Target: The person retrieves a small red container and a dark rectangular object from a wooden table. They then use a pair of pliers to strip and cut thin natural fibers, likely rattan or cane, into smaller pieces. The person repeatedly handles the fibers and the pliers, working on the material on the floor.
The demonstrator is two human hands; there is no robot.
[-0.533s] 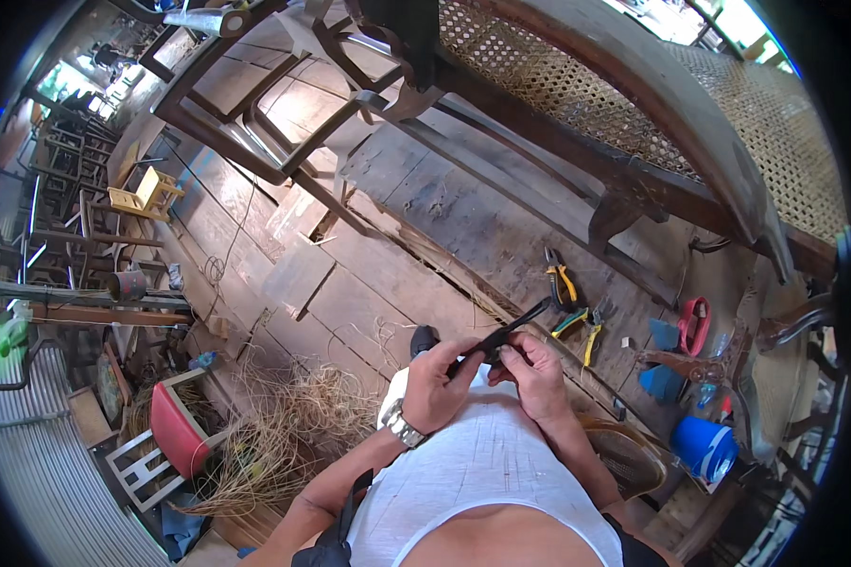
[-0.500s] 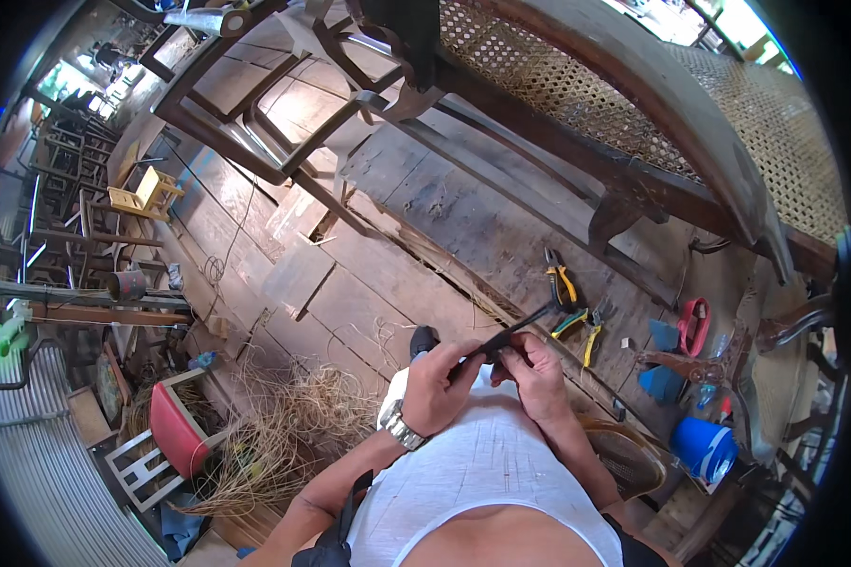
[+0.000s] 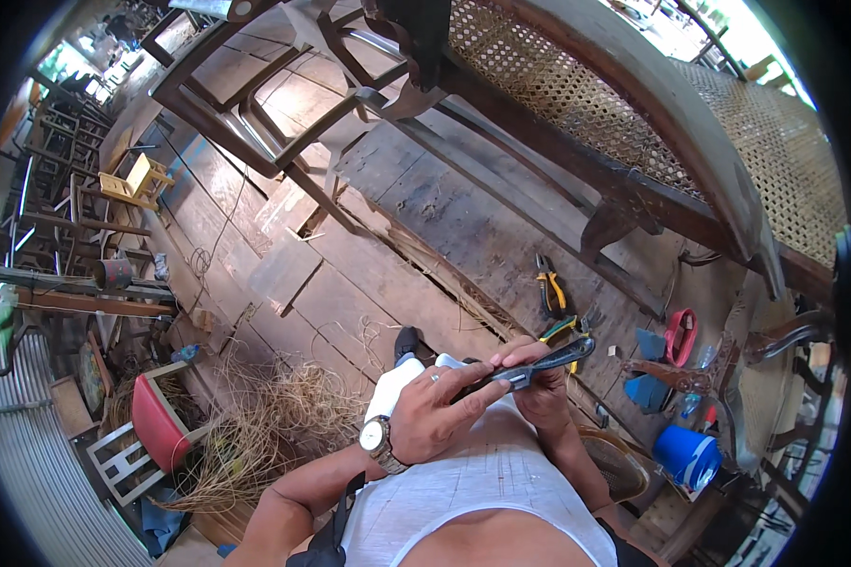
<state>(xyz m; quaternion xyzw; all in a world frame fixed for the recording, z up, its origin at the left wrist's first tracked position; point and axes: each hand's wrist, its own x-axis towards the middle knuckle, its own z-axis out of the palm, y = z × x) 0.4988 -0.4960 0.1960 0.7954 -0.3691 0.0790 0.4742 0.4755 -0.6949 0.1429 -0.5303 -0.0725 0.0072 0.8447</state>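
In front of my white shirt is a long, dark object with a rounded, loop-like end (image 3: 569, 353); its exact kind I cannot make out. My right hand (image 3: 543, 399) grips it from below, fingers curled round it. From the left, my left hand (image 3: 435, 406) lies over its near end with the fingers pressed on it, hiding part of it. Beyond the right hand, green-and-yellow handled pliers (image 3: 560, 331) lie partly hidden behind the object. Farther off on the dark plank rest pliers with yellow-and-black handles (image 3: 550, 286).
A wooden frame with woven cane (image 3: 558, 90) spans the upper right. Loose cane strands (image 3: 284, 425) lie beside a red-seated chair (image 3: 161, 422) at left. A blue bucket (image 3: 687, 455) stands at right, near a red ring-shaped thing (image 3: 681, 337). Floorboards (image 3: 350, 302) have gaps.
The dark object has turned from pointing away to lying more sideways, its looped end now to the right. My left hand has flattened over it. The whole view has shifted slightly.
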